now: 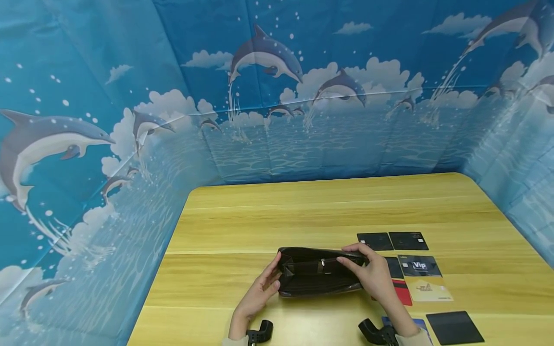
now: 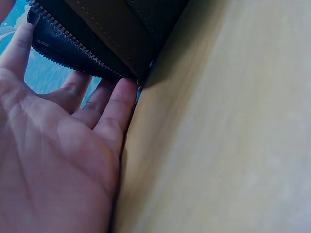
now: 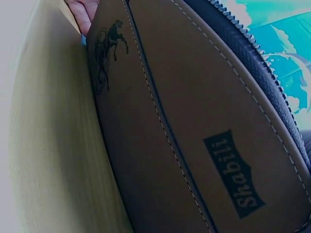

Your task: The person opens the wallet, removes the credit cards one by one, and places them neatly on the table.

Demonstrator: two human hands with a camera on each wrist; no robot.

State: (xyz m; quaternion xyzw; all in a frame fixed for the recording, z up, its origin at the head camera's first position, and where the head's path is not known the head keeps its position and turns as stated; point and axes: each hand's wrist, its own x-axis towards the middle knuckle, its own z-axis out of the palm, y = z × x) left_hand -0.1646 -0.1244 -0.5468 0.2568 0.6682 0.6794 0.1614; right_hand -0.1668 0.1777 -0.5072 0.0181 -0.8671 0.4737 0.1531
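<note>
A long zip-around wallet (image 1: 320, 291) lies wide open between my hands, its dark lining and a zipped inner pocket (image 1: 311, 266) facing up. My left hand (image 1: 256, 294) holds its left end, thumb at the front side and fingers toward the back. In the left wrist view, those fingertips meet the toothed zip edge (image 2: 85, 48). My right hand (image 1: 375, 275) pinches the back right edge between thumb and fingers. The right wrist view shows the brown outer face with a "Shabili" label (image 3: 233, 174) and a dark horse print (image 3: 109, 56).
Right of the wallet lie black cards (image 1: 409, 240), a Vip card (image 1: 419, 265), a gold card (image 1: 428, 289) and a red card (image 1: 402, 292). Nearer the front are a blue card (image 1: 421, 324), partly under my right forearm, and a black card (image 1: 454, 327). A dolphin-print curtain (image 1: 303, 144) surrounds the wooden table (image 1: 225, 221).
</note>
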